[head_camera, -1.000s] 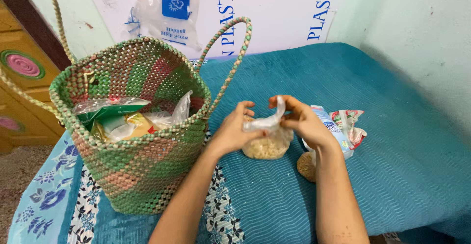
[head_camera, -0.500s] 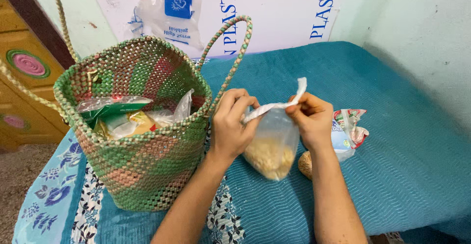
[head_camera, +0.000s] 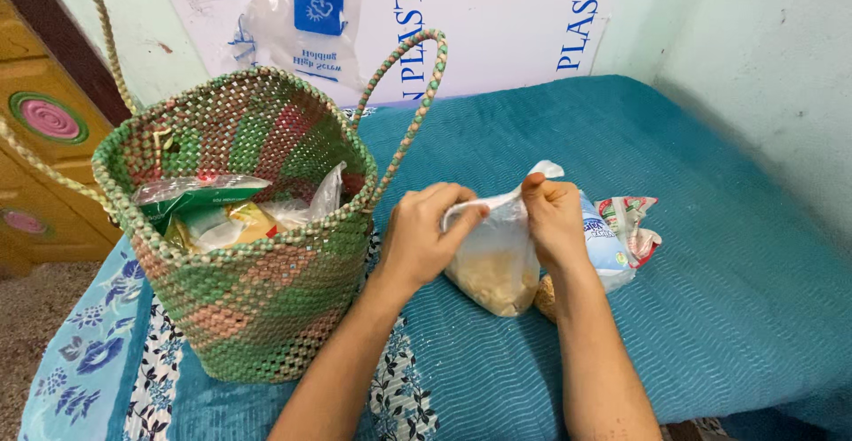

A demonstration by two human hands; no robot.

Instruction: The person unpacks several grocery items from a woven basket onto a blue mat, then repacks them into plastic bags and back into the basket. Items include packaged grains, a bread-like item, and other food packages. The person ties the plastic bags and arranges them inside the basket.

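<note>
Both hands hold a clear plastic bag [head_camera: 499,268] with pale beige grain in its bottom. My left hand [head_camera: 426,232] pinches the bag's top on the left side. My right hand [head_camera: 550,215] grips the twisted top on the right, a white tail sticking up above the fingers. The bag hangs just above the teal bedspread [head_camera: 710,255]. A woven green, red and beige basket [head_camera: 257,290] stands to the left of my left hand, touching distance away.
The basket holds several plastic packets [head_camera: 213,210], and its handle [head_camera: 413,86] arches up. Behind my right wrist lie a blue-white pouch [head_camera: 605,244] and a red-green packet [head_camera: 632,219]. A yellow painted cabinet [head_camera: 35,139] stands far left. A wall rises at the right.
The bag was lifted off the bedspread and its top pulled taut between both hands. Since half a second ago the hands have drawn closer together and the bag hangs lower.
</note>
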